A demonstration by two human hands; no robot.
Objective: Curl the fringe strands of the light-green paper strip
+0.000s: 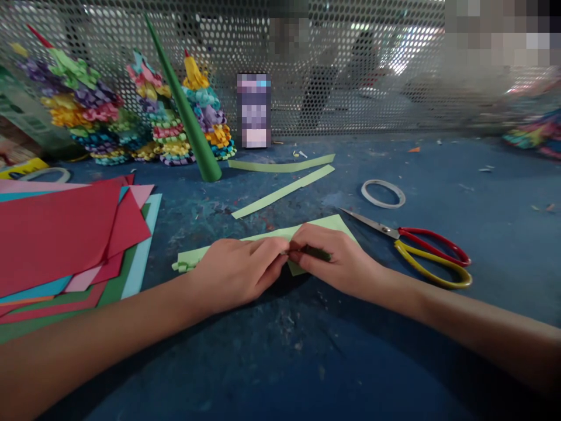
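Observation:
A light green paper lies under both hands on the blue table, with small curled loops along its left end. My left hand is closed over the paper, thumb and fingertips pinched at its near edge. Right beside it, my right hand pinches the same edge, its fingertips meeting those of the left. The exact fold between the fingers is hidden. To the right of my right hand rest scissors with one red and one yellow handle, blades slightly apart.
Two cut green strips lie beyond the hands, near a roll of clear tape. A tall green paper cone stands before several fringed, colourful paper cones. Coloured sheets are stacked at left. A phone leans against the perforated metal panel.

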